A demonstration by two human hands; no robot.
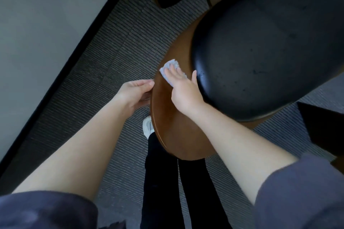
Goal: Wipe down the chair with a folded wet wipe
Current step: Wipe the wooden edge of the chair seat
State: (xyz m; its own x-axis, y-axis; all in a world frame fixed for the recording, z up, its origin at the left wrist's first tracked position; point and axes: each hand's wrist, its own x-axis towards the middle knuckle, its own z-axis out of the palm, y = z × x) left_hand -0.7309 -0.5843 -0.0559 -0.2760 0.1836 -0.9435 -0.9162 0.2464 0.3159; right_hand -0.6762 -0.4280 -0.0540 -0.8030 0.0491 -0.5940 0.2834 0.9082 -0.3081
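The chair (pixel 173 117) has a smooth, curved brown wooden back and a rounded black padded seat (pixel 260 52) with a faintly scuffed, leathery sheen. The folded wet wipe (pixel 168 69), pale bluish-white and slightly crinkled, lies flat on the wood at about 12 o'clock from the right hand (pixel 183 89), whose grip is spread, fingers pressing the wipe down. The left hand (pixel 135 93), at 9 o'clock, pinches the chair back's thin edge. Below lies ribbed grey carpet (pixel 111 52).
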